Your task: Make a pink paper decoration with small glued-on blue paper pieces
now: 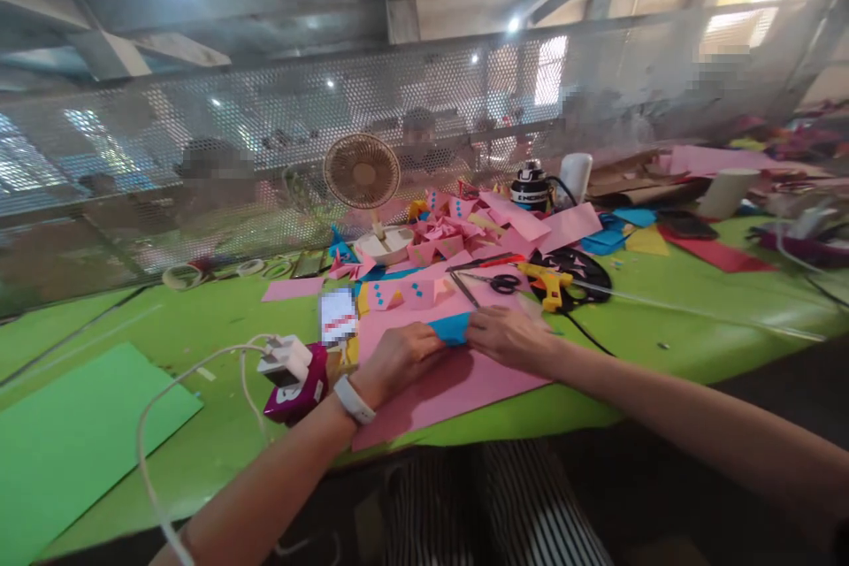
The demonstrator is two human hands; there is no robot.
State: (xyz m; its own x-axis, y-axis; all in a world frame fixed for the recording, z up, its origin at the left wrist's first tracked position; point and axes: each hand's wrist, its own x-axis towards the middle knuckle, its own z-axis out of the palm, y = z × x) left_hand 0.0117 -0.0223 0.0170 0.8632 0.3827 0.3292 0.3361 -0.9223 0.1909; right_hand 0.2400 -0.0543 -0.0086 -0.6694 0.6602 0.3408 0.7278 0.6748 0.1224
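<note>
A small piece of blue paper [451, 329] lies between my two hands, above a large pink sheet [424, 402]. My left hand [401, 358], with a pale band on its wrist, is closed on the paper's left end. At the right end, the fingers of my right hand [500, 336] press on it. Pink pieces with blue diamond marks [419, 294] stand just beyond. A pair of scissors [500, 283] and a yellow glue gun [547, 283] lie past my right hand.
A purple power strip [302, 398] with white plugs and cables sits at left, near a green sheet [86, 433]. Behind stand a fan [362, 172], a pile of pink paper shapes [457, 234] and a bottle [529, 187]. Perforated metal mesh [265, 150] borders the table.
</note>
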